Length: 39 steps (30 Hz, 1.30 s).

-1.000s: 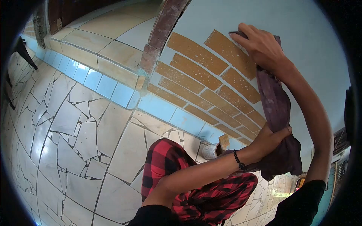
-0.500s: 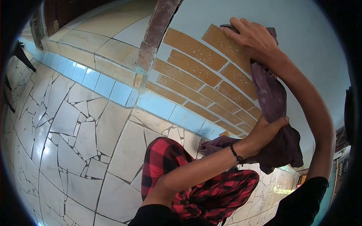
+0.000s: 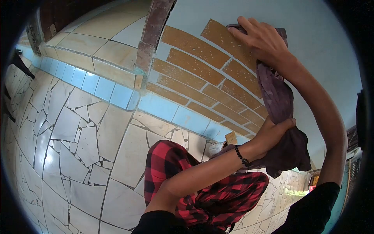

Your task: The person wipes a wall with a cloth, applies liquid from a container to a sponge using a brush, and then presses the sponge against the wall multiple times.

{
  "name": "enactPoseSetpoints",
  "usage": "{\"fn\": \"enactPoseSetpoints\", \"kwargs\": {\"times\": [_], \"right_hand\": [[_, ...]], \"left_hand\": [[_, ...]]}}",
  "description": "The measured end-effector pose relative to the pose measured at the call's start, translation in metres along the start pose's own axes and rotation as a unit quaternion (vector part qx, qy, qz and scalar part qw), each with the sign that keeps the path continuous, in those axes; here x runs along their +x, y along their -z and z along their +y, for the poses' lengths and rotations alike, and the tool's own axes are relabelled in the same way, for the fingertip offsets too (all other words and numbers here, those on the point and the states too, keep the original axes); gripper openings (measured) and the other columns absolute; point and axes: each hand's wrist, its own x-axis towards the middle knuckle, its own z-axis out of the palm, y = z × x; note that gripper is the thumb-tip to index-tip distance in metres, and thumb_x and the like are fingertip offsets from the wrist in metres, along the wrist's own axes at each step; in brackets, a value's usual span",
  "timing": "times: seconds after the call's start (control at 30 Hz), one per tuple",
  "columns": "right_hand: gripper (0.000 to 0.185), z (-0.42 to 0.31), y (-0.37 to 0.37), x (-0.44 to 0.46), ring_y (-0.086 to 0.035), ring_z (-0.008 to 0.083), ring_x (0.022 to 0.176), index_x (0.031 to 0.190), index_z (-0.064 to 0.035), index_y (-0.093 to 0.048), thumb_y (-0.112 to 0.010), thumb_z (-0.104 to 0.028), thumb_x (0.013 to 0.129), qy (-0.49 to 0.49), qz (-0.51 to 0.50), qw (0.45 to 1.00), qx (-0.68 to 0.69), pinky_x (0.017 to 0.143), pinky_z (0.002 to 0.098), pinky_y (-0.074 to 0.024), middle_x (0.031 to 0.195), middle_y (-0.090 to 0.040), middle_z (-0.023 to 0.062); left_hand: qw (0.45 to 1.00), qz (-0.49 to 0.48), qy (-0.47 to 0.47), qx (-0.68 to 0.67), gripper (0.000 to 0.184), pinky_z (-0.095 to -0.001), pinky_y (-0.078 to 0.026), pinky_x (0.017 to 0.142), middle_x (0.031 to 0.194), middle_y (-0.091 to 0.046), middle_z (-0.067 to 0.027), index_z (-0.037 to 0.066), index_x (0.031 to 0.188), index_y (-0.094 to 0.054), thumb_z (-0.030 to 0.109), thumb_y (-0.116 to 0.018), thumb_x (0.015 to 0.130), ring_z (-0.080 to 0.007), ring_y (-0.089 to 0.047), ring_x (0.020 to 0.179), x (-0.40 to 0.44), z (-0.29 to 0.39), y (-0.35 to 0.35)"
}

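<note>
A dark purple cloth [image 3: 276, 93] hangs between my two hands in front of a wall painted with brown bricks. High up by the wall, my right hand [image 3: 261, 38] is closed on the upper end of the cloth. Lower down, my left hand [image 3: 272, 135], with a black beaded bracelet on its wrist, grips the cloth around its middle, thumb across the front. Below that grip the loose part of the cloth bunches and droops over my knee. Whether the upper end touches the wall is hard to see.
The brick-patterned wall [image 3: 196, 72] meets a strip of light blue tiles [image 3: 157, 106]. Below my left forearm, a pale container [image 3: 215, 149] is partly hidden, beside a small yellowish block [image 3: 231, 137]. A raised doorstep [image 3: 113, 70] lies left, above a broken-tile floor [image 3: 70, 163].
The view has shifted slightly. A trailing end of the cloth near the wall base has drawn back, uncovering the pale container and more of the yellowish block. Both hands keep their grip.
</note>
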Motion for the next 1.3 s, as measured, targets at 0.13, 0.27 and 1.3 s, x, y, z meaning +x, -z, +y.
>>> {"fn": "enactPoseSetpoints", "kwargs": {"times": [0.13,0.27,1.3], "right_hand": [[0.040,0.001,0.000,-0.004,-0.066,0.0212,0.108,0.129,-0.0140,-0.064,-0.070,-0.014,0.089,-0.007,-0.001,1.000,0.011,0.081,0.0347,-0.0626,0.121,-0.058,0.0083],[0.039,0.000,0.001,-0.009,-0.066,0.0213,0.107,0.127,-0.0136,-0.065,-0.069,-0.014,0.088,-0.008,0.001,1.000,0.015,0.080,0.0346,-0.0627,0.119,-0.058,0.0086],[0.048,0.002,-0.002,-0.055,-0.066,0.0207,0.100,0.133,-0.0195,-0.062,-0.065,-0.007,0.087,-0.043,-0.024,0.998,0.024,0.077,0.0355,-0.0614,0.119,-0.056,0.0071]], "left_hand": [[1.000,0.017,-0.002,0.009,0.049,-0.0352,-0.048,0.101,0.123,-0.060,-0.0089,0.001,0.135,-0.049,0.029,-0.068,0.099,-0.0197,-0.058,0.116,-0.001,0.000,-0.002],[1.000,0.022,0.009,0.013,0.046,-0.0344,-0.048,0.100,0.121,-0.061,-0.0088,0.001,0.134,-0.051,0.028,-0.067,0.099,-0.0192,-0.059,0.114,-0.001,-0.002,-0.002],[0.997,0.044,0.052,-0.036,0.036,-0.0330,-0.053,0.090,0.109,-0.066,-0.0070,0.004,0.123,-0.061,0.028,-0.068,0.097,-0.0169,-0.065,0.099,-0.002,0.002,-0.007]]}}
